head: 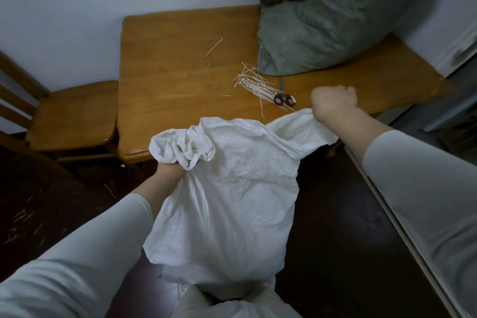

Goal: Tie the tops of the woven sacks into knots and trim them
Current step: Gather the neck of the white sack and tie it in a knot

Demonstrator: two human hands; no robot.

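Currently, you hold the white woven sack [227, 188] in front of you, between your body and the near edge of the wooden table [175, 59]. Its lower end hangs down out of clear view.

Hands:
- Your left hand [169, 170] is closed in a fist around a gathered bunch of the sack's top on the left side. Fabric ruffles out above the fist.
- Your right hand [333, 103] is also closed, fingers curled round the opposite corner of the top, and it draws that corner out to the right over the table edge.
- Between the two hands the mouth is spread wide, not gathered into one neck.

Status (judgement): this is the gathering step, early for this sack. There is no knot and no tie round its top, so there is nothing to trim yet. What is left is to bring the right corner into the left bunch, form a neck, knot or bind it, then cut the surplus.

Supplies: a loose heap of white cable ties [255, 84] touches the scissors [284, 97]. Both are near your right hand, at the foot of a grey-green sack [322, 20] resting on the table. Its top is out of frame, so you cannot tell whether it is tied.

Pale clippings [23, 217] are scattered on the dark floor by the chair [72, 113]. They suggest trimming on other sacks, though that is inference only.
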